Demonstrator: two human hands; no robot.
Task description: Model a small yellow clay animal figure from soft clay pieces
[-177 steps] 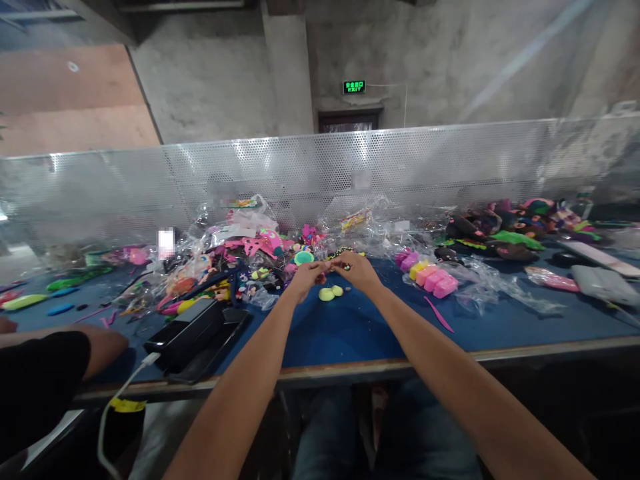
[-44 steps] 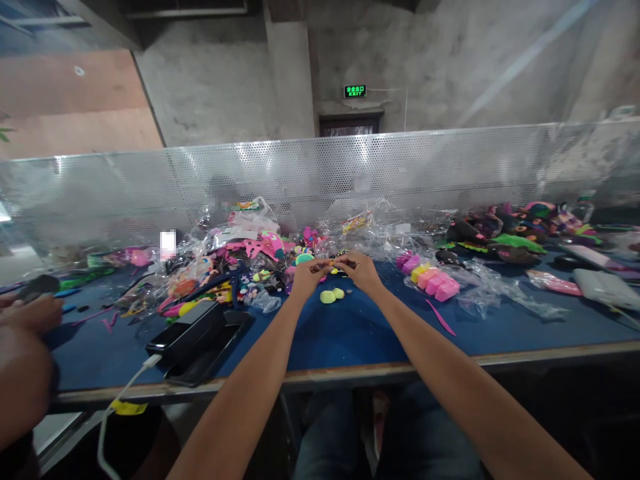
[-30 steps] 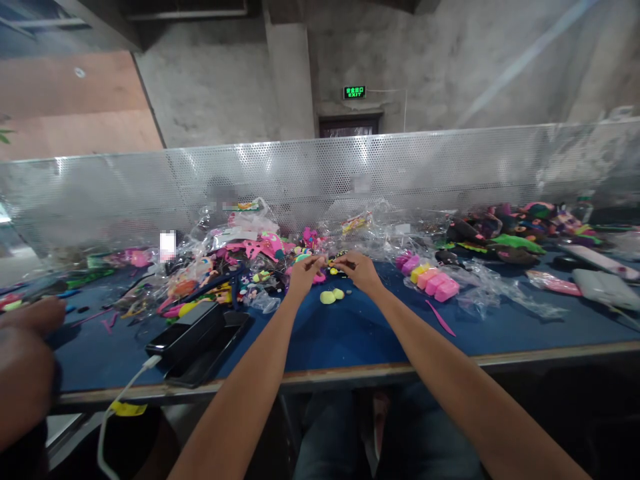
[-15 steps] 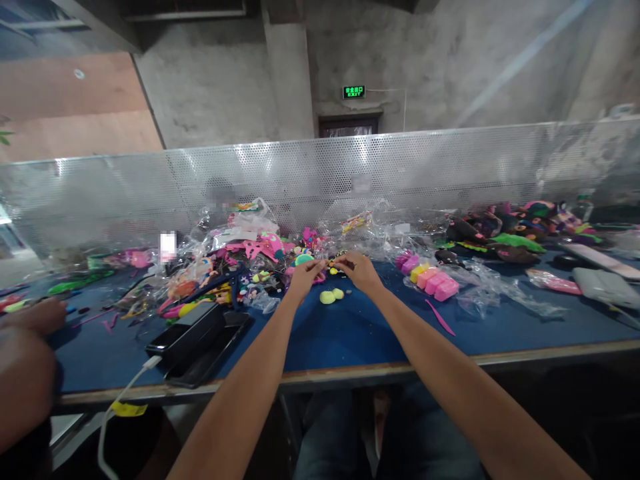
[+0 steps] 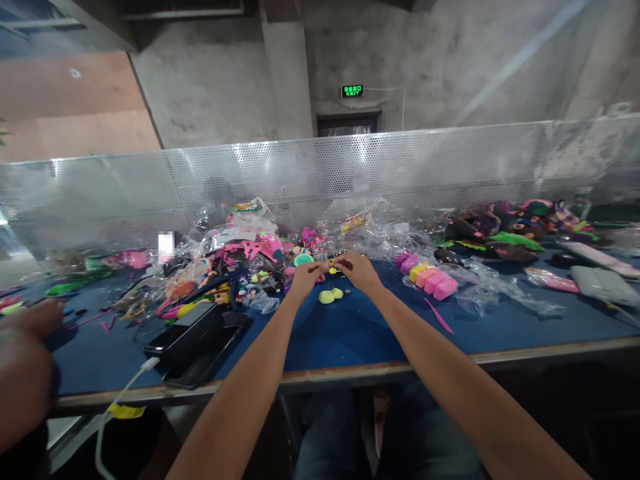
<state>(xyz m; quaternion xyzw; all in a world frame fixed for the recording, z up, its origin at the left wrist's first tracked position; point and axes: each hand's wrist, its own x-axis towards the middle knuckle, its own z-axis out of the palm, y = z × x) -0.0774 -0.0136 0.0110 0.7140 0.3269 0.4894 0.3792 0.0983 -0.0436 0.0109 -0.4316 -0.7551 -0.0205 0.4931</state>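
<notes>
My left hand (image 5: 305, 279) and my right hand (image 5: 359, 270) meet above the far middle of the blue table, both with fingers closed in a pinch. A small orange-yellow piece (image 5: 331, 265) shows between their fingertips, too small to tell its kind. Just below the hands, two pale yellow-green lumps (image 5: 327, 297), seemingly modelling clay, lie touching on the tabletop. Behind the left fingers is a round turquoise and yellow piece (image 5: 303, 259) at the edge of a colourful heap.
Bags and colourful pieces (image 5: 255, 248) heap up on the left, near a black case (image 5: 193, 337) with a white cable. Rightward are a row of pink, orange and yellow blocks (image 5: 434, 280), a magenta tool (image 5: 440, 317) and plastic wrap. Another person's hand (image 5: 37, 317) rests far left.
My left fingers have drawn slightly closer to the right ones and flattened a little. The right hand and the yellow-green lumps stay in place; the view has shifted slightly.
</notes>
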